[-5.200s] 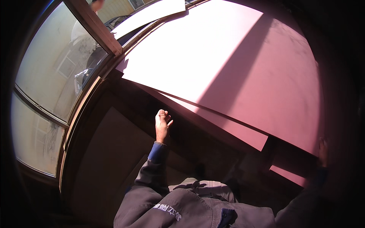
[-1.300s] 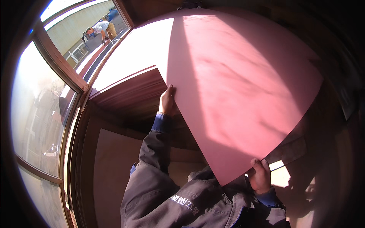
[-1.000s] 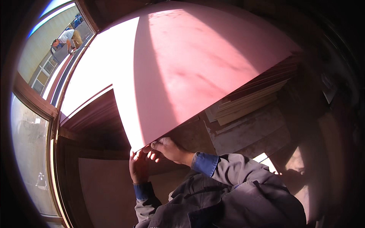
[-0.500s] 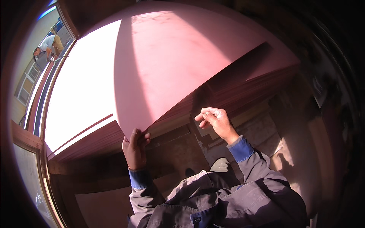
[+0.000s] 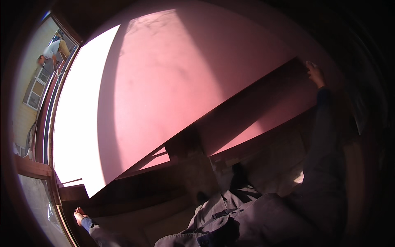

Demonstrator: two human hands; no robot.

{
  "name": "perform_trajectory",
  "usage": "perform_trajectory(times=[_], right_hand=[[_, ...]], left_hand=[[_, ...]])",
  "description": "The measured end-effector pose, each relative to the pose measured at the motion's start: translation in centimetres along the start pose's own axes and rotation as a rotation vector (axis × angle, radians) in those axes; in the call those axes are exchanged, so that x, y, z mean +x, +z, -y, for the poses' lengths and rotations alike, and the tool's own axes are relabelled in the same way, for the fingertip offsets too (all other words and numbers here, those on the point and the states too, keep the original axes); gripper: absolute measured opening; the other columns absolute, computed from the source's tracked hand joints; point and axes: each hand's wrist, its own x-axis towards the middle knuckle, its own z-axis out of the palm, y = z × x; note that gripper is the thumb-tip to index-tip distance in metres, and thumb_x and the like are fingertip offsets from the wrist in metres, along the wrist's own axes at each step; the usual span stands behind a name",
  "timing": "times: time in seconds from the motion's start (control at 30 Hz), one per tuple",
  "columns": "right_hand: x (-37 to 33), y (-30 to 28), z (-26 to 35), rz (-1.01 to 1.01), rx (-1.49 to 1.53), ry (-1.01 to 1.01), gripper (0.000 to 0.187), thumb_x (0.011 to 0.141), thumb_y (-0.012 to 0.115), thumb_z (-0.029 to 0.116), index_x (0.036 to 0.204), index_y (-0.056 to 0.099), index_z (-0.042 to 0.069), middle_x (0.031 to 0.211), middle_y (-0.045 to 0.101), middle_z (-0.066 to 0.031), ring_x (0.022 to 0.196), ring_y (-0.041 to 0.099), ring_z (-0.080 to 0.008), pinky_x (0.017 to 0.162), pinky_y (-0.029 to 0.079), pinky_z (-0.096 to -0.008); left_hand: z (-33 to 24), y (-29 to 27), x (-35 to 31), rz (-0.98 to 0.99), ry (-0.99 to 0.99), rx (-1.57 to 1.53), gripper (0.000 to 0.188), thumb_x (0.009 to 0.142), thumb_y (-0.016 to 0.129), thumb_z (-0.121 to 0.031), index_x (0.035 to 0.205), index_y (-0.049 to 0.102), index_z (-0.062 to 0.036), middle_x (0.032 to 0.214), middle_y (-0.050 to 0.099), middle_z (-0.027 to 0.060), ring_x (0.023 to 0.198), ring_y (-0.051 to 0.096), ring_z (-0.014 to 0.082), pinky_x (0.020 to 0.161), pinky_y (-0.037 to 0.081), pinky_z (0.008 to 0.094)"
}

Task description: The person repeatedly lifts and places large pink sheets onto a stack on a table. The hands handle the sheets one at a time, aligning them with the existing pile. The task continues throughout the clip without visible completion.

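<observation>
A large, thin pink sheet (image 5: 164, 90) lies askew on a stack of like sheets, with bright sunlight across its left part. Its near left corner juts past the stack's front edge. My left hand (image 5: 80, 216) is low at the left, a little apart from that corner, its fingers stretched out and nothing seen in them. At the far right, my right hand (image 5: 316, 75) reaches over the lower pink sheet (image 5: 284, 99), just beside the top sheet's right corner. Its fingers are apart and hold nothing I can see; deep shade blurs whether they touch the sheet.
A wooden frame (image 5: 35, 168) with a glass pane (image 5: 35, 193) stands along the left side. Beyond it, outside, a person (image 5: 52, 49) bends over. Dark shade covers the right side and the floor around my feet.
My left hand has let go of the sheet's near corner and moved left and down. The sheet has turned and slid left and nearer. My right hand has stretched far right toward its other corner.
</observation>
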Motion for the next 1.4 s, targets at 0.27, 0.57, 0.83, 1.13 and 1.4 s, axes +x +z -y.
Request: perform_trajectory(times=[0.27, 0.57, 0.83, 1.13, 1.4], right_hand=[[26.4, 6.6, -5.9, 0.466, 0.018, 0.101, 0.043, 0.104, 0.043, 0.035, 0.140, 0.050, 0.013, 0.134, 0.054, -0.0161, 0.121, 0.055, -0.0304, 0.101, 0.045, -0.0412], [18.2, 9.1, -5.7, 0.598, -0.728, -0.609, 0.045, 0.106, 0.041, 0.032, 0.143, 0.050, 0.009, 0.143, 0.051, -0.0189, 0.129, 0.051, -0.0296, 0.108, 0.041, -0.0391], [-14.4, 18.4, 11.5, 0.791, -0.086, -0.515, 0.048, 0.106, 0.044, 0.038, 0.119, 0.057, -0.006, 0.105, 0.065, -0.0246, 0.102, 0.063, -0.0354, 0.091, 0.047, -0.0409], [-31.0, 26.0, 21.5, 0.453, -0.145, -0.607, 0.051, 0.104, 0.050, 0.039, 0.111, 0.054, -0.011, 0.089, 0.060, -0.0220, 0.083, 0.056, -0.0275, 0.083, 0.047, -0.0403], [-37.7, 28.3, 24.4, 0.479, -0.170, -0.505, 0.061, 0.102, 0.052, 0.037, 0.130, 0.047, -0.017, 0.112, 0.063, -0.0338, 0.106, 0.063, -0.0425, 0.092, 0.046, -0.0444]], left_hand=[[5.6, -3.2, -29.5, 0.293, 0.095, 0.269, 0.059, 0.098, 0.055, -0.056, 0.115, 0.053, -0.0001, 0.100, 0.067, 0.0123, 0.083, 0.063, 0.0174, 0.076, 0.052, 0.0303], [6.7, 12.7, -35.3, 0.230, 0.020, 0.011, 0.093, 0.094, 0.047, -0.070, 0.150, 0.026, 0.0005, 0.150, 0.038, 0.0220, 0.132, 0.046, 0.0328, 0.108, 0.040, 0.0495], [6.3, 19.2, -19.4, -0.047, 0.205, 0.248, 0.094, 0.088, 0.074, -0.035, 0.146, 0.021, 0.0169, 0.150, 0.034, 0.0347, 0.141, 0.036, 0.0377, 0.116, 0.030, 0.0384], [7.1, 17.7, -6.9, -0.117, 0.346, 0.360, 0.084, 0.087, 0.071, -0.024, 0.144, 0.025, 0.0177, 0.146, 0.039, 0.0350, 0.139, 0.039, 0.0399, 0.116, 0.030, 0.0375], [6.3, 16.8, -5.3, -0.207, 0.380, 0.455, 0.087, 0.088, 0.063, -0.036, 0.149, 0.022, 0.0107, 0.132, 0.052, 0.0379, 0.117, 0.057, 0.0483, 0.100, 0.046, 0.0472]])
